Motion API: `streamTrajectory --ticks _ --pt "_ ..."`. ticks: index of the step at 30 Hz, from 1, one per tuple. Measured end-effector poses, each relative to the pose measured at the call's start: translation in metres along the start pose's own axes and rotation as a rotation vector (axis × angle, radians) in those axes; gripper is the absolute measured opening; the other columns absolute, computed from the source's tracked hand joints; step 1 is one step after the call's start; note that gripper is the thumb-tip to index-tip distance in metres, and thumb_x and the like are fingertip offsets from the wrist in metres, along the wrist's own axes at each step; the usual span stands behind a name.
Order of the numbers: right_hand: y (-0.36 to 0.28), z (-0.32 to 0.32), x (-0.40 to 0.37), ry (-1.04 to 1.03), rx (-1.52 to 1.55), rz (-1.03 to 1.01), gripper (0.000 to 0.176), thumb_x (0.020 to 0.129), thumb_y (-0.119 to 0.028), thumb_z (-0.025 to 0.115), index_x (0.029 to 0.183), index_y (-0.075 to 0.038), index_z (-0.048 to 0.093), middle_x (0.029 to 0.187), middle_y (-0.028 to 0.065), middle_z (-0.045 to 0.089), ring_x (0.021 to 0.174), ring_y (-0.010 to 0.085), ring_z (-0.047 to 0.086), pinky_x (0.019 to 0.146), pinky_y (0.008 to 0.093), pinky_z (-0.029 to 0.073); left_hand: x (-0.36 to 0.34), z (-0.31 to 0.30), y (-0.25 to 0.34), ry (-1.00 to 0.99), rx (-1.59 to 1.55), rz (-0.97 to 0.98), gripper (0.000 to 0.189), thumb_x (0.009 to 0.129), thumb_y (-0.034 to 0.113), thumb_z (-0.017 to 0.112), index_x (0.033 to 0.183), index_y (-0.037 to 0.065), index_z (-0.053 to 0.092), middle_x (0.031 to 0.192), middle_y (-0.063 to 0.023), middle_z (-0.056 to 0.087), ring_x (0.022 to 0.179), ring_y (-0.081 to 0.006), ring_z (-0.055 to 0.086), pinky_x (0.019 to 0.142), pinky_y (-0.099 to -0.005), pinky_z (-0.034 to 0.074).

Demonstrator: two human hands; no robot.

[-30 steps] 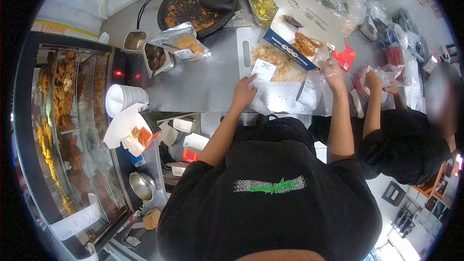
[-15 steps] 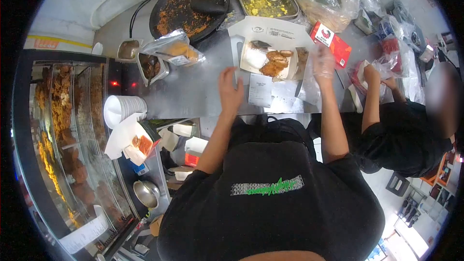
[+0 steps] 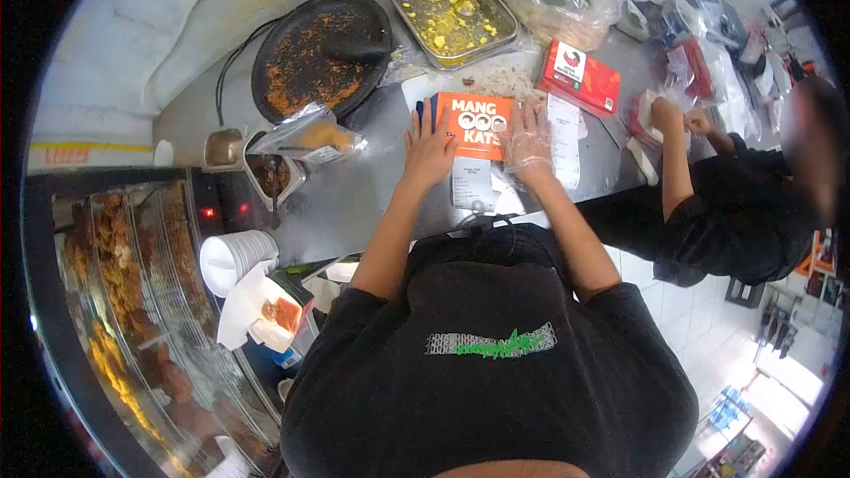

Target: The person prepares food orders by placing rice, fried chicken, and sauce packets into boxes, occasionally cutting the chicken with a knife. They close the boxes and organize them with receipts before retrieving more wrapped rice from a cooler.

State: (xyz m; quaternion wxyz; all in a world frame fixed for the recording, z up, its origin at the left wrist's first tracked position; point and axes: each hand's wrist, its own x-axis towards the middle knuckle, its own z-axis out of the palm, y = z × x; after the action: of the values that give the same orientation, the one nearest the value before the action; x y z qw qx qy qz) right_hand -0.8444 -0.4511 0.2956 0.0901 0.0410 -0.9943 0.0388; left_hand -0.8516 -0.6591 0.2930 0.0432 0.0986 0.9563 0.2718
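Note:
A closed orange takeaway box with "MANG KATS" lettering lies on the steel counter in front of me. My left hand rests at its left edge, fingers stretched and spread. At the right edge lies my right hand in a clear plastic glove, its fingers extended flat along the lid and side. The food inside is hidden by the lid. A printed receipt sits just below the box, and a longer receipt lies beside my right hand.
Behind are a black stone mortar and a metal tray with yellow food and a spoon. A red box stands to the right, near a co-worker. White cups and a glass food cabinet are at left.
The open box with fried chicken is now closed, its orange lid showing. My right hand moved left from the red box to the box's side; my left hand now touches its left edge.

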Motion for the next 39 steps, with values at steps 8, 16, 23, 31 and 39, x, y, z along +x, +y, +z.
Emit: streamTrajectory --ticks 8,16,23,31,39 --pt "-0.001 0.009 -0.015 -0.022 0.979 0.295 0.077 0.095 -0.044 0.041 0.146 0.002 0.006 0.142 0.0302 0.031 0.129 0.0398 0.037 0.105 0.0387 0.030 0.015 0.021 -0.031 -0.152 -0.553 -0.002 0.079 0.091 0.033 0.049 0.149 0.013 -0.001 0.153 -0.0159 0.015 0.140 -0.0338 0.021 0.107 -0.0639 0.012" --pt "0.006 -0.021 -0.005 -0.094 1.385 0.462 0.059 0.091 -0.033 0.056 0.135 0.001 0.040 0.122 0.0113 0.056 0.110 0.0219 0.053 0.095 0.0339 0.040 0.037 0.005 -0.036 -0.168 -0.795 -0.128 0.082 0.085 0.046 0.058 0.143 -0.001 0.024 0.138 -0.0205 0.043 0.130 -0.0322 0.039 0.108 -0.0458 0.025" --pt "0.050 -0.010 0.008 -0.296 1.532 0.707 0.047 0.089 -0.034 0.056 0.119 0.001 0.058 0.125 0.0135 0.055 0.113 0.0230 0.051 0.099 0.0315 0.036 0.039 -0.054 -0.017 -0.265 -0.846 -0.344 0.085 0.082 0.054 0.056 0.138 -0.006 0.033 0.135 -0.0247 0.045 0.126 -0.0314 0.044 0.103 -0.0360 0.033" --pt "0.011 -0.046 0.002 -0.201 0.906 0.585 0.049 0.094 -0.036 0.047 0.123 0.002 0.055 0.126 0.0208 0.054 0.120 0.0280 0.049 0.102 0.0350 0.035 0.035 -0.035 -0.032 -0.273 -0.663 -0.241 0.057 0.089 0.040 0.053 0.131 0.001 0.048 0.120 -0.0197 0.059 0.114 -0.0283 0.056 0.095 -0.0324 0.041" --pt "0.037 0.032 -0.015 -0.007 0.886 0.308 0.045 0.093 -0.029 0.052 0.124 0.003 0.052 0.115 0.0191 0.062 0.108 0.0286 0.058 0.095 0.0348 0.043 0.031 0.000 -0.045 -0.145 -0.533 -0.107 0.054 0.091 0.026 0.055 0.139 0.006 0.039 0.129 -0.0200 0.052 0.120 -0.0284 0.051 0.098 -0.0338 0.039"
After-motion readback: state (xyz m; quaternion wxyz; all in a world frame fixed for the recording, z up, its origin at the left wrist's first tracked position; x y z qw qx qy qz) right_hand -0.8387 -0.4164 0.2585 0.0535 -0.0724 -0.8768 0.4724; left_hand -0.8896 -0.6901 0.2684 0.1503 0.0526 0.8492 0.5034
